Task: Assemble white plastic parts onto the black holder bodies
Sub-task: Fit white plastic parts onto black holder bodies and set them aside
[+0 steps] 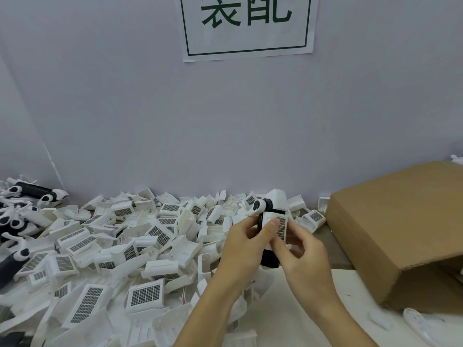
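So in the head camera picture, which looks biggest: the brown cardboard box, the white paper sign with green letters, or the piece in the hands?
1. Brown cardboard box
2. White paper sign, though it is farther away
3. Black-and-white held piece

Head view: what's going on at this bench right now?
A person is fitting a white plastic part with a grid panel onto a black holder body, gripping the pair with both hands: left hand, right hand. They are held above a pile of loose white parts. Finished black-and-white units lie at far left, and a cardboard box sits at right.
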{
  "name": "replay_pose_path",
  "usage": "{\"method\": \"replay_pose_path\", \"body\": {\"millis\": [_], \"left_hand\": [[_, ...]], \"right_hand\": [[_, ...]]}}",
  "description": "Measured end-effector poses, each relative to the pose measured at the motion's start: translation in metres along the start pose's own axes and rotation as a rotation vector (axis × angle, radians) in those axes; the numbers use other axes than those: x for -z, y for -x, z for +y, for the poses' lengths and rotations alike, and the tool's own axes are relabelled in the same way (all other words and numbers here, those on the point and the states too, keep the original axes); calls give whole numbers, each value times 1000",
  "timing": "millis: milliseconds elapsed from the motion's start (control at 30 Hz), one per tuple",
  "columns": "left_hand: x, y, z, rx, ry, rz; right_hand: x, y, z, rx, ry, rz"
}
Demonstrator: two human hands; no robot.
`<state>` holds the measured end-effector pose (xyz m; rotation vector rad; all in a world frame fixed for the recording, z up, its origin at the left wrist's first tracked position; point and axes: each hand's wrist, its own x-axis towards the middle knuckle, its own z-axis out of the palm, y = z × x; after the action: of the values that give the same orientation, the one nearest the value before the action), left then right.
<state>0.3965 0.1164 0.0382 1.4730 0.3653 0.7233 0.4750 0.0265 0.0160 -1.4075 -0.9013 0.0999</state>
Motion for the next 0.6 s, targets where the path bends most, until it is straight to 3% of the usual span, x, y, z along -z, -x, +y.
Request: {"method": "replay_pose_path", "body": {"millis": [167, 367, 600], "left_hand": [[0, -2, -3, 63, 95, 24], [7, -6, -4, 114, 180, -70], [4, -5, -9, 111, 109, -159]], "right_hand": [[6, -5, -2, -192, -265, -52], [5, -7, -2, -259, -335, -78], [4, -8, 0, -309, -445, -21]]}}
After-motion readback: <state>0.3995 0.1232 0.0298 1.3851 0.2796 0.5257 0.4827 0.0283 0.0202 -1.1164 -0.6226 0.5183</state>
